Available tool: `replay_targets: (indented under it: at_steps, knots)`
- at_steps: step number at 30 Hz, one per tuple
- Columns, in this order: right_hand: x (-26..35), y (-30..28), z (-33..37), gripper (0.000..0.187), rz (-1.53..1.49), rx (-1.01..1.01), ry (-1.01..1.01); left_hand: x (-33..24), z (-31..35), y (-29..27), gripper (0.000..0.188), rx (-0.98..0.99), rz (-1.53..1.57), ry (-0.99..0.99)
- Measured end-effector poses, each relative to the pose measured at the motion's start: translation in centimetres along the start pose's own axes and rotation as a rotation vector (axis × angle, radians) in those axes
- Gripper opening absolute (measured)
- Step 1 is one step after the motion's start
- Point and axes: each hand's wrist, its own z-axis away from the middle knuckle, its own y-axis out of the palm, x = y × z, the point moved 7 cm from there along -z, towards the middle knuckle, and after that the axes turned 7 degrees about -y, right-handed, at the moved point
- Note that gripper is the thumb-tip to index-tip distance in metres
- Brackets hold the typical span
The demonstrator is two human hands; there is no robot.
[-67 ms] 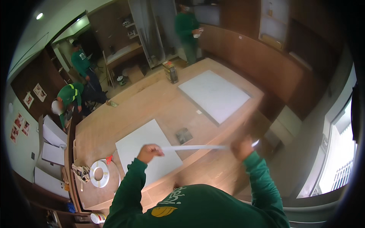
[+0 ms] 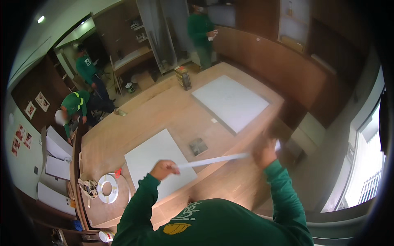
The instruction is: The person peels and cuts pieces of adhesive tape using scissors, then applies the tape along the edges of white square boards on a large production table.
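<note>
A narrow white strip (image 2: 215, 160) stretches between my two hands above the table's near edge. My left hand (image 2: 165, 169) is closed on its left end, with the fingertips pinching it. Higher and to the right, my right hand (image 2: 264, 153) is wrapped around the other end; motion smears its fingers. A short white end (image 2: 278, 145) pokes out past that hand. Under the strip and beside my left hand lies a white panel (image 2: 154, 151), flat on the wooden table (image 2: 119, 135). A second white panel (image 2: 231, 102) lies farther off to the right.
A roll of white edging (image 2: 113, 196) lies at the table's left, near a red scrap (image 2: 118, 172). A dark square plate (image 2: 198, 146) sits between the panels. A tall can (image 2: 182, 78) stands at the far edge. Co-workers in green (image 2: 200, 33) stand and bend beyond the table.
My right hand has risen slightly and my left hand has dropped a little, so the strip now slants up to the right.
</note>
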Motion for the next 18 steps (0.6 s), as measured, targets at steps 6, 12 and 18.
replay_targets:
  at_steps: [6, 12, 18]
  knots:
    - [-7.0, 3.3, 2.8, 0.019, -0.701, -0.231, 0.258, 1.1, 0.7, 10.6, 0.014, 0.179, 0.342, -0.206]
    - [7.2, 6.8, 6.1, 0.016, -1.201, 0.572, 0.413, -0.5, -0.4, 13.1, 0.018, 0.155, 0.92, 0.031]
    - [13.4, 4.8, 2.2, 0.022, -1.637, 0.321, 0.137, -5.6, -2.4, 15.0, 0.024, 0.019, 0.497, 0.101]
